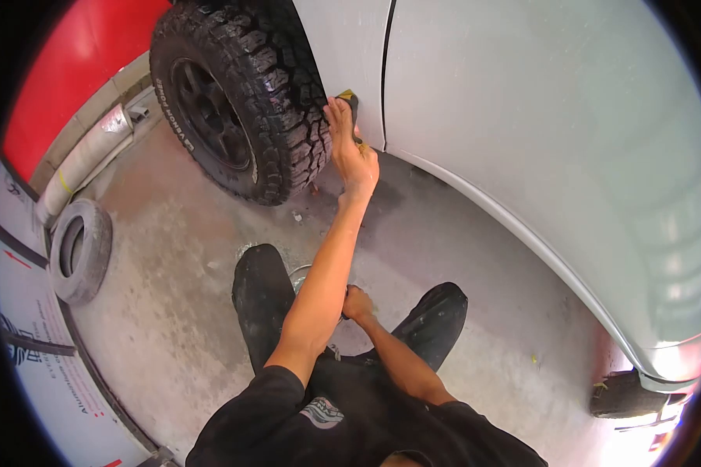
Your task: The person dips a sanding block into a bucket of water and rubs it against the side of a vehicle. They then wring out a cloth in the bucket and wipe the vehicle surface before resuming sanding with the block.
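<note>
My left hand [354,159] is raised to the lower edge of the light-coloured car panel [354,47], just behind the front wheel. Its fingers are stretched up and press a small yellow-and-dark pad [349,98] to the panel; the palm hides most of the pad. Low between my knees, my right hand [358,303] is closed in a fist. A dark bit shows at its edge, but what it grips is hidden. Behind my left forearm, part of a round, pale rim [297,274] shows.
A knobby black tyre [245,101] stands close left of my left hand. The car door [522,101] and sill [514,222] stretch to the right. At far left a loose tyre [82,251] and a wrapped roll [89,159] rest near the wall. The concrete floor [171,327] has wet patches.
</note>
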Tool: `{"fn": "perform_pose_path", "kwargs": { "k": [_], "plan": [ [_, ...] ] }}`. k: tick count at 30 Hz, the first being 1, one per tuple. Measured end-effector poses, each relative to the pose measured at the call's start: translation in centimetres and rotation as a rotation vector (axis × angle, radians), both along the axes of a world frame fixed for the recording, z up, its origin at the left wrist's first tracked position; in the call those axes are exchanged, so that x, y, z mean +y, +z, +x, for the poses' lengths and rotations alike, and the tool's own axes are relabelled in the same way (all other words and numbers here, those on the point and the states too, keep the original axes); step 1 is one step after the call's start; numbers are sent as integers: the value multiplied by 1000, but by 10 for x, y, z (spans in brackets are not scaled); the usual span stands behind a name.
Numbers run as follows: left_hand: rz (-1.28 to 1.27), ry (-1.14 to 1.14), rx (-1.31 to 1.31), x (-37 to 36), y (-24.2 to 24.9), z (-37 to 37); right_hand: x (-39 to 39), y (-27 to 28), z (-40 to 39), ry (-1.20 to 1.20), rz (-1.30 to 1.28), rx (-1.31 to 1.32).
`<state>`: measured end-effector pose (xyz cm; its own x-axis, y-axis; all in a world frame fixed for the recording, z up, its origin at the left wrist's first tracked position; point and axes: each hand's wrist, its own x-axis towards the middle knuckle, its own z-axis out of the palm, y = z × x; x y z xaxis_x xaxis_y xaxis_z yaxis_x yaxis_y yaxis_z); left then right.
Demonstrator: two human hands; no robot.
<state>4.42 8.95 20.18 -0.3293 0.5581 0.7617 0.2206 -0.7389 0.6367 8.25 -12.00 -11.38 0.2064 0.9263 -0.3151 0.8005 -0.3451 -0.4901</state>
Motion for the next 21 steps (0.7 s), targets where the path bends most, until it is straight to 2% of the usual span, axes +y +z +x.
{"fn": "perform_pose_path", "kwargs": {
  "k": [6, 9, 11, 13, 15, 17, 18, 20, 21],
  "plan": [
    [61, 127, -19, 19, 52, -16, -9, 9, -2, -17, -33, -34],
    [49, 44, -94, 12, -15, 19, -2, 7, 1, 2, -22, -23],
    [8, 22, -84, 1, -26, 24, -6, 7, 2, -1, -33, -9],
    [-41, 7, -103, -4, -7, 16, -8, 1, 6, 14, 8, -3],
    [41, 33, -115, 2, 31, 4, -4, -1, 3, 16, -7, 11],
    [110, 81, -161, 11, 43, 7, -5, 15, 1, -6, -71, 13],
    [126, 73, -128, 9, 26, 9, -12, 25, 0, -9, -85, 14],
    [-35, 21, -173, 2, -25, 32, -10, 46, 0, -9, -84, 8],
    [-117, -3, -191, -8, -29, 33, -10, 45, -1, -14, -86, 21]
  ]
}}
